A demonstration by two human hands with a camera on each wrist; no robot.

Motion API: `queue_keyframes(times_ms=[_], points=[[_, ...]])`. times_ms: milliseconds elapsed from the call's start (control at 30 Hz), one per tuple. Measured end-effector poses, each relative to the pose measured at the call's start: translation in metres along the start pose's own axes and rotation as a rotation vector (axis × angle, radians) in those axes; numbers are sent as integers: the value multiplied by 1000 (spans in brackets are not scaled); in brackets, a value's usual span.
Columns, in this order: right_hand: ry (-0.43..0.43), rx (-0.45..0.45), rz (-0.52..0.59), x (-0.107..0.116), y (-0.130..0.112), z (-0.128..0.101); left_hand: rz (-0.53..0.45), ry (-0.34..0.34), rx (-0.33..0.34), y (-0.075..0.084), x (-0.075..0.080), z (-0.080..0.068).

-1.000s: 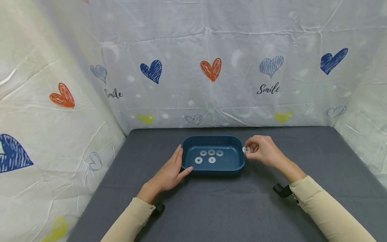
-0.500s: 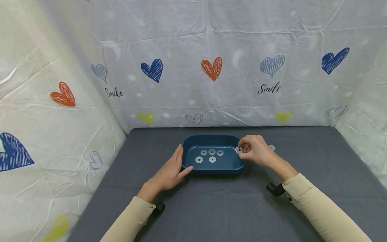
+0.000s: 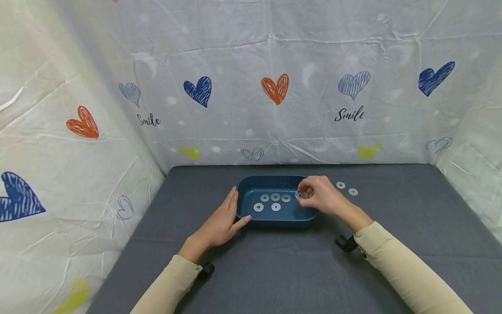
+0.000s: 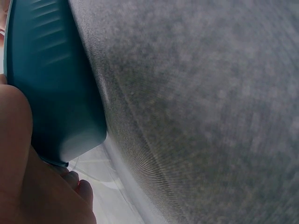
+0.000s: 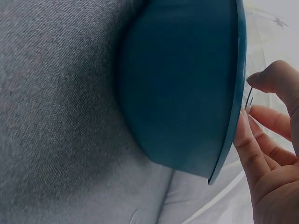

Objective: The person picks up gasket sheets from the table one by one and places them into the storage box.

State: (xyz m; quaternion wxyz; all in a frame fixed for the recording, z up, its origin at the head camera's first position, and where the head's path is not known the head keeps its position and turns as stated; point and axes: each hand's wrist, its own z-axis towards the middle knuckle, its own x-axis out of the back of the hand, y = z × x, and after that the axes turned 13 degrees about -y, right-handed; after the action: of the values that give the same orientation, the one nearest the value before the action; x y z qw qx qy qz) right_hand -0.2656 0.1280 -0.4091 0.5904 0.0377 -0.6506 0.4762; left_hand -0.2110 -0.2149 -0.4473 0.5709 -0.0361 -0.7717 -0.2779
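Note:
In the head view, a blue rectangular tray [image 3: 274, 222] with rounded corners stands on the grey table. Several flat silver washers [image 3: 276, 207] lie inside it on the bottom. My left hand [image 3: 218, 224] rests against the tray's left end, its fingers straight along the side and the thumb at the front rim. Above the right part of the tray, my right hand [image 3: 323, 196] pinches a washer [image 3: 300, 195] between thumb and fingertips. The right wrist view shows that washer [image 5: 249, 97] nearly edge-on, close to the rim.
Two more washers, a nearer one [image 3: 353, 192] and a farther one [image 3: 340, 185], lie on the table [image 3: 282, 270] right of the tray. A white curtain [image 3: 235, 52] printed with hearts hangs behind the table's back edge and along both sides.
My right hand has moved left with the washer, from just outside the tray's right rim to over its inside. Two washers on the table have come into sight behind it. The left hand stays put.

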Motion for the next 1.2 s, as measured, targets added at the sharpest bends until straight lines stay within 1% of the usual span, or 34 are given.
queue_keyframes(times_ms=[167,400,733,1033,1200], points=[[-24,-8,-5,-4,-2,7,-2,-1,5,-1,0,0],[-76,24,-8,-11,-3,19,0,-1,-4,-2,0,-1],[-166,-10,5,-21,-5,35,-4,-5,3,-1,0,-1],[-204,-10,-33,-31,-3,45,-2,-9,10,-1,-1,0],[-230,-31,-83,-35,-1,48,-2,-7,9,-2,-2,0]])
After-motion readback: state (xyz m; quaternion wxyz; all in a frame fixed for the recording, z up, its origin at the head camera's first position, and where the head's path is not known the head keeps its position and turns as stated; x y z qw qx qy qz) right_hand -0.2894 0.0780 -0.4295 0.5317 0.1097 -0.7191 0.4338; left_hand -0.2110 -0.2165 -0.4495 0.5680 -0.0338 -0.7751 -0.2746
